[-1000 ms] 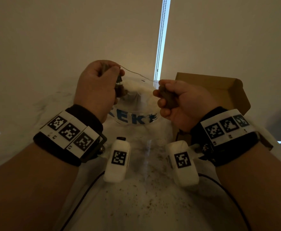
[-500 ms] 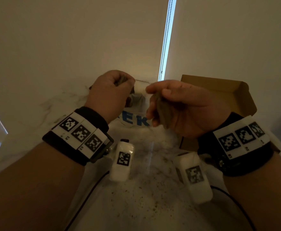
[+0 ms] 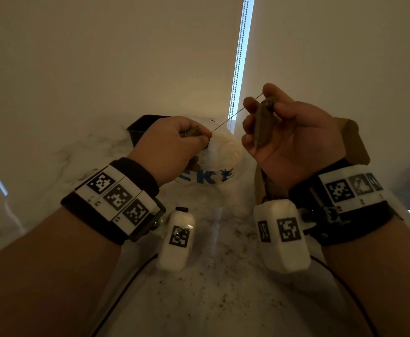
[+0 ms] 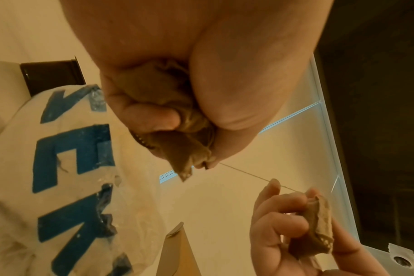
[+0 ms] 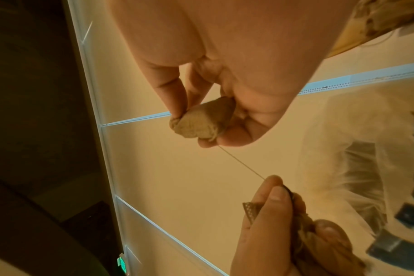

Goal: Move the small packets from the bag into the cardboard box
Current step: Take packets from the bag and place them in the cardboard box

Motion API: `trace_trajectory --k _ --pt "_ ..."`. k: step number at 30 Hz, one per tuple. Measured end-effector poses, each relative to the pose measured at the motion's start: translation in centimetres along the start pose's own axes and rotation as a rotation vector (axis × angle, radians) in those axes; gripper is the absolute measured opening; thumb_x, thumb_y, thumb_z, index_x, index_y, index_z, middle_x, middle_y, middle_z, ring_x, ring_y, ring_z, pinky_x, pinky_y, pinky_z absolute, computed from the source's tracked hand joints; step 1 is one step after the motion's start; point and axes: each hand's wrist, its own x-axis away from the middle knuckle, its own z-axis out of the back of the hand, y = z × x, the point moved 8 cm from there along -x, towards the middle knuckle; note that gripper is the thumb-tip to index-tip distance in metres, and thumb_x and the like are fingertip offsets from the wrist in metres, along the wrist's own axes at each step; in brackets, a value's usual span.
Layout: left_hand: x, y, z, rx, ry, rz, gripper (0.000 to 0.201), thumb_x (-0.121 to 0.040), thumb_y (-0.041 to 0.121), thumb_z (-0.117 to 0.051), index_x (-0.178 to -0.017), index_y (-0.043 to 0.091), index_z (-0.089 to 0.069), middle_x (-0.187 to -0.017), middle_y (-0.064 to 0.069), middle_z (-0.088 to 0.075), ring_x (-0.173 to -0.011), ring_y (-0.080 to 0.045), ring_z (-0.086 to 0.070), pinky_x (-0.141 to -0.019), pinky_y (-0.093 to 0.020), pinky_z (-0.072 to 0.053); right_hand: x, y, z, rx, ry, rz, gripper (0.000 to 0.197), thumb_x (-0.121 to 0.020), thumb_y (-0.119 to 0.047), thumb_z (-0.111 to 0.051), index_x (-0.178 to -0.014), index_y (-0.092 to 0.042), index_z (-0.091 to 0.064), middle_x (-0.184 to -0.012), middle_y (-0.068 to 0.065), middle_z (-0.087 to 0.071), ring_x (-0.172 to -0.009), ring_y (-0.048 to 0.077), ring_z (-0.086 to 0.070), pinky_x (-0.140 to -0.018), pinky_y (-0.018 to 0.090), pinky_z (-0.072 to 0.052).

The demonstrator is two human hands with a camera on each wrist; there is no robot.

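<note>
The left hand (image 3: 172, 144) pinched some packets (image 4: 177, 149) at ten o'clock from the box (image 3: 352, 142). The right hand (image 3: 289, 139) pinched one packet (image 3: 263, 122), a thin string (image 3: 235, 116) tight between them. None seemed boxed yet, though the box's inside was hidden.

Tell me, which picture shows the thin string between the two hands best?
The head view: the string runs taut and whole from the left hand up to the right hand, both holding brown packets. The left wrist view shows it faint against the wall; the right wrist view shows it clearly, but less of the scene.
</note>
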Motion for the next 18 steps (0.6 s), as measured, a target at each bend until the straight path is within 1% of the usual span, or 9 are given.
trace_trajectory --k 3,5,10,12,14,16,18 --pt "-0.1 -0.3 0.4 -0.005 0.031 0.007 0.005 -0.094 0.016 -0.066 -0.093 0.020 -0.069 -0.080 -0.002 -0.064 -0.054 -0.008 -0.063 -0.042 -0.012 -0.043 0.1 -0.1 0.2 0.009 0.022 0.011 0.026 -0.085 -0.012 -0.045 -0.095 -0.017 -0.069 -0.103 0.008 -0.066 -0.076 0.020 -0.064 -0.066 0.029 -0.049" --pt "-0.2 -0.4 0.6 -0.019 0.047 0.005 0.006 -0.094 0.016 -0.066 -0.090 0.020 -0.069 -0.079 -0.001 -0.065 -0.053 -0.007 -0.062 -0.043 -0.012 -0.043 0.1 -0.2 0.2 0.016 0.039 0.015 0.026 -0.087 -0.012 -0.043 -0.097 -0.016 -0.068 -0.101 0.007 -0.067 -0.074 0.020 -0.063 -0.065 0.028 -0.048" --pt "-0.2 -0.2 0.6 -0.046 0.042 -0.008 0.007 -0.095 0.016 -0.064 -0.091 0.017 -0.069 -0.075 0.001 -0.065 -0.049 -0.004 -0.062 -0.043 -0.012 -0.044 0.1 -0.3 0.4 0.045 0.074 0.021 0.027 -0.091 -0.011 -0.040 -0.098 -0.015 -0.066 -0.096 0.006 -0.067 -0.072 0.018 -0.062 -0.063 0.028 -0.048" --pt "-0.2 0.0 0.4 -0.078 0.007 -0.022 0.008 -0.095 0.017 -0.064 -0.089 0.017 -0.069 -0.073 0.003 -0.064 -0.049 -0.003 -0.061 -0.042 -0.011 -0.042 0.2 -0.4 0.4 0.050 0.079 0.031 0.027 -0.093 -0.011 -0.040 -0.099 -0.016 -0.066 -0.096 0.006 -0.067 -0.072 0.017 -0.062 -0.063 0.028 -0.049" --pt "0.0 0.2 0.0 -0.091 -0.046 -0.033 0.009 -0.095 0.016 -0.065 -0.087 0.018 -0.069 -0.065 0.009 -0.064 -0.048 -0.002 -0.060 -0.042 -0.011 -0.042 0.1 -0.5 0.7 0.057 0.100 0.050 0.027 -0.095 -0.011 -0.039 -0.100 -0.017 -0.065 -0.094 0.004 -0.067 -0.073 0.017 -0.061 -0.064 0.027 -0.048" --pt "0.2 0.4 -0.6 -0.117 -0.110 -0.043 0.008 -0.094 0.017 -0.066 -0.088 0.019 -0.071 -0.058 0.015 -0.065 -0.049 -0.002 -0.060 -0.044 -0.011 -0.043 -0.1 -0.7 1.3 0.066 0.152 0.075 0.027 -0.096 -0.010 -0.040 -0.102 -0.017 -0.065 -0.090 0.003 -0.066 -0.073 0.016 -0.059 -0.064 0.027 -0.045" --pt "0.7 0.8 -1.5 -0.130 -0.192 -0.055 0.006 -0.094 0.017 -0.067 -0.091 0.019 -0.072 -0.059 0.018 -0.065 -0.050 -0.003 -0.062 -0.045 -0.011 -0.044 -0.4 -0.7 2.3 0.062 0.228 0.085 0.026 -0.096 -0.009 -0.042 -0.104 -0.017 -0.065 -0.089 0.002 -0.066 -0.073 0.015 -0.056 -0.064 0.026 -0.043"
